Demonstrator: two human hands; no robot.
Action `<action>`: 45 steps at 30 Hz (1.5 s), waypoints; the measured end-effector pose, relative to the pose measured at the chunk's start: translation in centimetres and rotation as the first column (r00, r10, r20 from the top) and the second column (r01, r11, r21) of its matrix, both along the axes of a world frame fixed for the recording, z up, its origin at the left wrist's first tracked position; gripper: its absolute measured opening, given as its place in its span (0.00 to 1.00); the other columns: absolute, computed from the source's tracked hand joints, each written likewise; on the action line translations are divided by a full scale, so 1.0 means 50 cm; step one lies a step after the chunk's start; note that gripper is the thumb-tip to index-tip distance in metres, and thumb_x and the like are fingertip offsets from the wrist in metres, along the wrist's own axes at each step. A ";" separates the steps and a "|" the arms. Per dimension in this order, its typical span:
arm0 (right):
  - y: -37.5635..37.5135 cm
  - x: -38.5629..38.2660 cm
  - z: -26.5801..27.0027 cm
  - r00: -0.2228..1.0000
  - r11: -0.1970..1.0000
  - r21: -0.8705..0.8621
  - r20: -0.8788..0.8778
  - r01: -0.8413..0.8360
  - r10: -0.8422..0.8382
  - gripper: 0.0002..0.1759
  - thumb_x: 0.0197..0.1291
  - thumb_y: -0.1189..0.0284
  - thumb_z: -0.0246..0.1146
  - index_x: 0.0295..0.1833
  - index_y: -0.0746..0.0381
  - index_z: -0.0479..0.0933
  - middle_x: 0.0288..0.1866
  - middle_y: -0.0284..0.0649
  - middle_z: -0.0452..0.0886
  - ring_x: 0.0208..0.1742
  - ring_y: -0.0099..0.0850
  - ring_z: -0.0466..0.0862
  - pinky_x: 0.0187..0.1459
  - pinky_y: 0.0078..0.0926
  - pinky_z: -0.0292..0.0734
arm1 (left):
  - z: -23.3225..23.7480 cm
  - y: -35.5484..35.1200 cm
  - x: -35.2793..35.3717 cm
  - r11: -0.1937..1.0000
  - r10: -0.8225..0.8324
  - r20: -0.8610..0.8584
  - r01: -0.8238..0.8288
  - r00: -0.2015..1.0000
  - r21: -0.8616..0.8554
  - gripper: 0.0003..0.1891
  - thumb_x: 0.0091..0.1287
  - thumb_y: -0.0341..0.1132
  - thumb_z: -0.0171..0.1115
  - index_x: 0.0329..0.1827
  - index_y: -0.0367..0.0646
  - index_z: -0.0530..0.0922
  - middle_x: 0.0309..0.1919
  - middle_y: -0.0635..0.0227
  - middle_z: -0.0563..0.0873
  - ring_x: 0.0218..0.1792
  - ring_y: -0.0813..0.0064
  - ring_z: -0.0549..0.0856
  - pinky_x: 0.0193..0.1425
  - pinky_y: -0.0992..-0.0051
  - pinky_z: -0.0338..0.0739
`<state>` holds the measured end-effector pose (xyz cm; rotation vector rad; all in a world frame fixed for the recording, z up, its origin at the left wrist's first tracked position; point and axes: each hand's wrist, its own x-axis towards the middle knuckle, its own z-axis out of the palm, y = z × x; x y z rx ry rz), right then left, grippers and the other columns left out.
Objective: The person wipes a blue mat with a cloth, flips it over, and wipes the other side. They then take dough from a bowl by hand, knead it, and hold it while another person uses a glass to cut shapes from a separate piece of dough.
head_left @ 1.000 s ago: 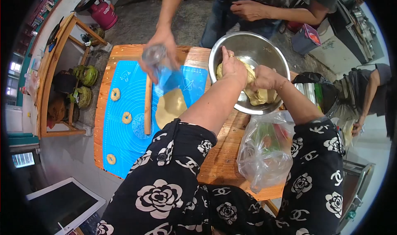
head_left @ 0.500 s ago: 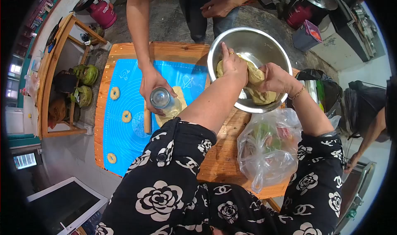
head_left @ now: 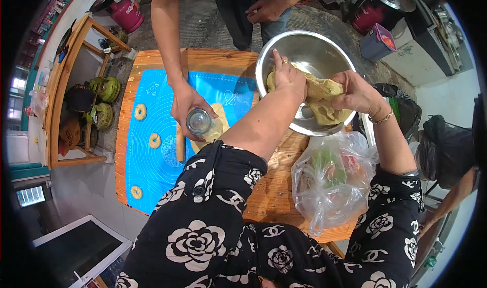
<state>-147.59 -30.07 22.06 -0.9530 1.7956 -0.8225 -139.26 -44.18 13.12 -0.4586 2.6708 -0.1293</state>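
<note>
Pale yellow dough point(head_left: 324, 103) lies in a large steel bowl point(head_left: 332, 43). My left hand point(head_left: 288, 80), with a ring on one finger, presses on the dough's left part, and its fingertips are partly hidden. My right hand point(head_left: 357, 93) has its fingers wrapped round the dough's right end, which is stretched up toward the bowl's right rim. Left of the bowl, a co-worker's hand point(head_left: 188, 103) holds a glass point(head_left: 198, 121) over flattened dough point(head_left: 219, 116) on a blue mat point(head_left: 167, 98).
Three dough rings, one of them a ring point(head_left: 154, 140) near the mat's middle, lie beside a rolling pin point(head_left: 180, 145). A filled plastic bag point(head_left: 329, 181) sits on the wooden table point(head_left: 269, 199) below the bowl. A co-worker stands across the table. Another person's arm point(head_left: 454, 199) shows at right.
My right hand has moved right and slightly up, stretching the dough toward the bowl's right rim. My left hand and the co-worker's glass have hardly moved.
</note>
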 end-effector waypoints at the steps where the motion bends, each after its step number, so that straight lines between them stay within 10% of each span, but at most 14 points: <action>1: 0.002 0.000 0.005 1.000 1.000 0.004 -0.023 -0.002 0.002 0.07 0.48 0.82 0.72 0.34 0.67 0.82 0.29 0.26 0.82 0.31 0.16 0.78 0.35 0.20 0.76 | -0.005 0.001 0.000 1.000 -0.002 -0.004 0.002 1.000 0.007 0.28 0.77 0.43 0.45 0.76 0.42 0.67 0.78 0.61 0.67 0.80 0.55 0.58 0.77 0.31 0.25; 7: -0.006 -0.011 0.013 0.950 0.991 0.083 -0.287 -0.107 0.126 0.12 0.42 0.78 0.70 0.35 0.69 0.80 0.30 0.33 0.82 0.33 0.21 0.79 0.38 0.23 0.78 | -0.012 -0.004 0.001 0.999 0.002 -0.078 0.002 0.997 0.043 0.30 0.68 0.45 0.56 0.70 0.37 0.74 0.73 0.51 0.72 0.79 0.51 0.61 0.81 0.40 0.28; 12: -0.087 -0.007 -0.008 0.577 0.828 0.552 -0.645 -0.104 0.502 0.33 0.35 0.55 0.78 0.42 0.70 0.83 0.38 0.51 0.87 0.43 0.43 0.87 0.47 0.34 0.81 | -0.023 -0.005 -0.004 1.000 0.014 -0.094 -0.012 0.995 0.024 0.32 0.64 0.47 0.62 0.68 0.38 0.76 0.70 0.53 0.75 0.77 0.51 0.63 0.81 0.40 0.29; 19: -0.162 -0.038 -0.098 0.826 0.665 0.718 -0.238 -0.205 0.511 0.44 0.29 0.43 0.79 0.43 0.73 0.86 0.46 0.52 0.88 0.45 0.43 0.89 0.50 0.34 0.82 | -0.017 -0.009 0.009 0.993 0.034 -0.171 -0.015 0.985 0.114 0.35 0.59 0.51 0.68 0.64 0.37 0.78 0.68 0.50 0.76 0.76 0.51 0.66 0.83 0.46 0.29; 27: -0.117 -0.071 -0.159 0.979 0.883 0.469 -0.182 0.004 0.092 0.26 0.28 0.63 0.79 0.35 0.69 0.88 0.35 0.45 0.88 0.36 0.34 0.87 0.38 0.33 0.82 | -0.011 -0.009 -0.002 0.990 0.082 -0.116 -0.068 0.990 0.121 0.41 0.60 0.54 0.67 0.72 0.37 0.70 0.74 0.53 0.70 0.79 0.56 0.61 0.81 0.41 0.25; 45: -0.026 -0.034 -0.118 0.996 0.993 0.086 0.013 -0.087 0.086 0.13 0.46 0.79 0.66 0.41 0.68 0.80 0.31 0.28 0.82 0.32 0.17 0.77 0.37 0.20 0.76 | -0.038 -0.002 -0.008 1.000 0.020 -0.127 -0.022 0.992 -0.019 0.31 0.72 0.47 0.48 0.74 0.38 0.68 0.75 0.53 0.69 0.80 0.55 0.59 0.82 0.47 0.29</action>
